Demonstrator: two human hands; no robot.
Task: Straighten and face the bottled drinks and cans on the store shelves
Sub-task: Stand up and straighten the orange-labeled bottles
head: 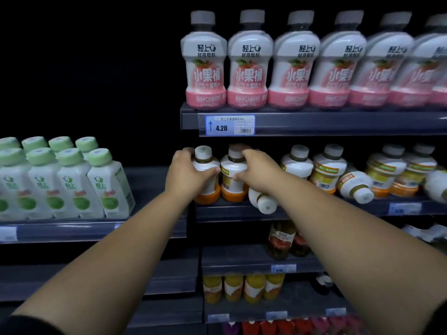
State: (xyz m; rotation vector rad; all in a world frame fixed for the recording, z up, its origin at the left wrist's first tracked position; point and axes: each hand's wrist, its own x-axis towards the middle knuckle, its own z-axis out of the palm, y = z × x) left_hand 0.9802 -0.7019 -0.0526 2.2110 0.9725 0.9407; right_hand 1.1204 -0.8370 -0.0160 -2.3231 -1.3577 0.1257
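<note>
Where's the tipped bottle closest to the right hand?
Head view, centre: the tipped bottle lies on its side at the front of the middle shelf, cap toward the camera, just under the right hand.

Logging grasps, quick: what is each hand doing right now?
Left hand: grips the leftmost orange-based bottle.
Right hand: grips the second orange-based bottle.

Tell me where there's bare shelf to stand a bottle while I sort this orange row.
Bare shelf right of the green-capped bottles. Also the lower shelf, left of the dark bottles. The orange row is crowded: left hand and right hand grip upright bottles, toppled bottles lie alongside.
</note>
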